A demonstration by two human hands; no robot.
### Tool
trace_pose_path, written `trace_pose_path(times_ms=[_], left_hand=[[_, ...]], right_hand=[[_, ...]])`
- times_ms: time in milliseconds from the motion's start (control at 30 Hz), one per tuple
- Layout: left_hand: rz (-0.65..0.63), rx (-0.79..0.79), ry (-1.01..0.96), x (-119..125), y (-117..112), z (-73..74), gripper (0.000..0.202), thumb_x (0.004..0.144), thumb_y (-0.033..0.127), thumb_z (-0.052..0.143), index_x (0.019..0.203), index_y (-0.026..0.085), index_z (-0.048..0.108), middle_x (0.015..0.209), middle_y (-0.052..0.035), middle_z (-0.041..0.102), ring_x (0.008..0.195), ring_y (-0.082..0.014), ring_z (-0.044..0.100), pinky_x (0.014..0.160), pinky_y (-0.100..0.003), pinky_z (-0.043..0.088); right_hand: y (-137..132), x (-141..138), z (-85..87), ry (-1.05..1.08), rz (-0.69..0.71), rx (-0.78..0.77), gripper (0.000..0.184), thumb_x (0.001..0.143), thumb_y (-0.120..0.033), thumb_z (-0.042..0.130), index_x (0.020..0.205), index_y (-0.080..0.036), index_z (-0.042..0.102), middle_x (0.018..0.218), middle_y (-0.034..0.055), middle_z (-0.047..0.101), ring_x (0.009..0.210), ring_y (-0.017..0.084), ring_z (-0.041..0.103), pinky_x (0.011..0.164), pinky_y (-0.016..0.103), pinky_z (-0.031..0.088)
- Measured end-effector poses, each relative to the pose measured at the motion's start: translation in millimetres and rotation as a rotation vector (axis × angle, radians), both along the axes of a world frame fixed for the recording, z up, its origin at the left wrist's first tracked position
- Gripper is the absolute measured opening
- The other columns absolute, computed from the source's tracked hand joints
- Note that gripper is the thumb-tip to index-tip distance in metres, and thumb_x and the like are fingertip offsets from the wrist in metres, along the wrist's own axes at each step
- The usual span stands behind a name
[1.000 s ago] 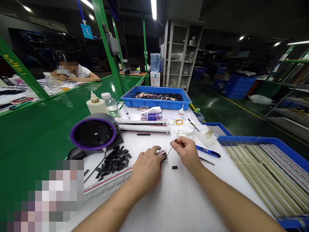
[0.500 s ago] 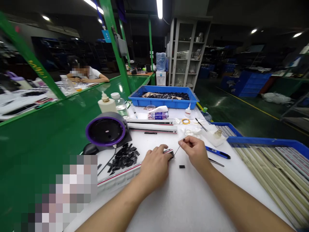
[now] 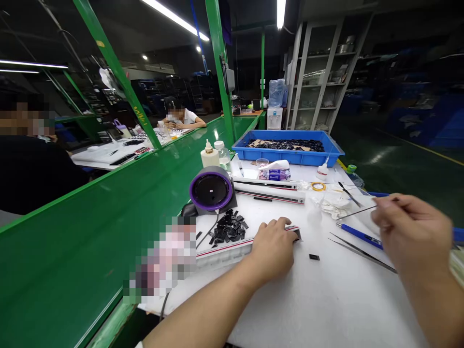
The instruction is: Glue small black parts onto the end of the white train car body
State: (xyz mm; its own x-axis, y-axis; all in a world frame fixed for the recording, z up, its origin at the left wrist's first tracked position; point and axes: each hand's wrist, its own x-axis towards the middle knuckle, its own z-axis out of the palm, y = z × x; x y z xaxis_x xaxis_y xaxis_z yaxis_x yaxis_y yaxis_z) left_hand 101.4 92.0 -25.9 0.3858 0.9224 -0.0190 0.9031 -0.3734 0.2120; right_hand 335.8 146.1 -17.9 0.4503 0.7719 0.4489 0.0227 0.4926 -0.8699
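My left hand (image 3: 273, 246) is closed over the right end of a long white strip with a red stripe (image 3: 224, 251), which lies on the white table. Raised at the right, my right hand (image 3: 415, 237) pinches a thin dark rod (image 3: 357, 212) whose tip points left. Below and right of my left hand lies one small black piece (image 3: 314, 257). A pile of similar black pieces (image 3: 228, 228) is behind the strip. Tweezers (image 3: 362, 252) and a blue pen-like tool (image 3: 358, 234) rest beside my right hand.
A round purple-rimmed device (image 3: 211, 190) stands behind the pile. Two more striped strips (image 3: 268, 194) lie farther back, before a blue tray (image 3: 286, 155) of black parts. Crumpled tissue (image 3: 335, 208) and yellow tape (image 3: 318, 186) are at the right. Other people sit beyond the green partition (image 3: 108, 232).
My right hand has moved right and closer, drawing the thin rod away from the strip's end. My left hand stays on the strip. The camera has turned left.
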Motion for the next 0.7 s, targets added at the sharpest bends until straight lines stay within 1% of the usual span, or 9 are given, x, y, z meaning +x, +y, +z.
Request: trace_pose_path(times_ms=[67, 100, 200, 233, 300, 400, 567, 633, 700], left_hand=[[-0.002, 0.007, -0.023, 0, 1, 1.9, 0.035, 0.086, 0.023, 0.042, 0.111, 0.028, 0.065, 0.136, -0.0068, 0.05, 0.111, -0.0259, 0.055, 0.091, -0.044, 0.045], [-0.001, 0.007, -0.036, 0, 2, 3.3, 0.034, 0.086, 0.022, 0.042, 0.109, 0.028, 0.066, 0.136, -0.0064, 0.05, 0.111, -0.0254, 0.056, 0.093, -0.044, 0.044], [0.023, 0.011, -0.045, 0, 7, 3.6, 0.035, 0.087, 0.02, 0.039, 0.103, 0.03, 0.069, 0.132, -0.0047, 0.054, 0.11, -0.0248, 0.058, 0.093, -0.043, 0.044], [0.032, 0.02, -0.047, 0, 10, 1.9, 0.037, 0.088, 0.02, 0.037, 0.104, 0.031, 0.069, 0.133, -0.0042, 0.054, 0.109, -0.0251, 0.058, 0.092, -0.044, 0.044], [0.049, 0.03, -0.042, -1, 17, -2.6, 0.039, 0.088, 0.023, 0.035, 0.104, 0.033, 0.069, 0.134, -0.0031, 0.053, 0.107, -0.0269, 0.06, 0.09, -0.046, 0.045], [0.037, 0.046, -0.037, -2, 20, -6.1, 0.039, 0.088, 0.026, 0.035, 0.105, 0.034, 0.07, 0.135, -0.0026, 0.052, 0.105, -0.0286, 0.061, 0.088, -0.047, 0.046], [0.035, 0.049, -0.017, -2, 16, -3.5, 0.04, 0.089, 0.025, 0.034, 0.106, 0.034, 0.068, 0.135, -0.0015, 0.052, 0.105, -0.0271, 0.061, 0.088, -0.046, 0.046], [0.043, 0.032, -0.01, -1, 15, -1.5, 0.04, 0.089, 0.025, 0.034, 0.107, 0.034, 0.068, 0.136, -0.0012, 0.052, 0.103, -0.0268, 0.061, 0.087, -0.046, 0.046], [0.041, 0.019, -0.018, -1, 15, 0.8, 0.04, 0.089, 0.026, 0.033, 0.108, 0.033, 0.068, 0.137, -0.0014, 0.05, 0.102, -0.0265, 0.062, 0.086, -0.045, 0.046]], right_hand=[[12, 26, 7.5, 0.092, -0.038, 0.059, 0.029, 0.057, -0.035, 0.086, 0.063, -0.019, 0.062, 0.053, -0.0009, 0.047, 0.043, 0.009, 0.039, 0.044, 0.029, 0.03], [18, 38, 10.0, 0.102, -0.103, 0.075, 0.03, 0.058, -0.035, 0.086, 0.062, -0.02, 0.06, 0.05, -0.0024, 0.045, 0.042, 0.01, 0.039, 0.044, 0.029, 0.029], [30, 66, 10.6, -0.026, -0.365, 0.011, 0.033, 0.066, -0.045, 0.078, 0.064, -0.018, 0.058, 0.051, -0.0043, 0.045, 0.045, 0.011, 0.039, 0.045, 0.026, 0.031], [34, 73, 8.7, -0.094, -0.43, -0.019, 0.035, 0.069, -0.048, 0.075, 0.066, -0.017, 0.059, 0.053, -0.0041, 0.045, 0.047, 0.012, 0.04, 0.047, 0.026, 0.033], [40, 83, 3.8, -0.225, -0.499, -0.038, 0.037, 0.073, -0.051, 0.069, 0.069, -0.016, 0.06, 0.055, -0.004, 0.043, 0.051, 0.013, 0.04, 0.05, 0.026, 0.035], [42, 86, 0.2, -0.313, -0.544, -0.016, 0.038, 0.076, -0.052, 0.066, 0.071, -0.014, 0.061, 0.056, -0.0041, 0.041, 0.053, 0.012, 0.038, 0.054, 0.025, 0.036], [39, 82, -1.1, -0.375, -0.585, -0.019, 0.035, 0.076, -0.049, 0.067, 0.07, -0.014, 0.063, 0.057, -0.0042, 0.042, 0.053, 0.013, 0.039, 0.055, 0.025, 0.035], [40, 83, -4.2, -0.456, -0.574, -0.074, 0.034, 0.078, -0.047, 0.064, 0.07, -0.015, 0.065, 0.056, -0.0037, 0.043, 0.053, 0.013, 0.04, 0.055, 0.026, 0.034], [41, 84, -7.4, -0.581, -0.525, -0.199, 0.032, 0.077, -0.046, 0.064, 0.072, -0.015, 0.068, 0.055, -0.0028, 0.045, 0.054, 0.015, 0.042, 0.056, 0.027, 0.034]])
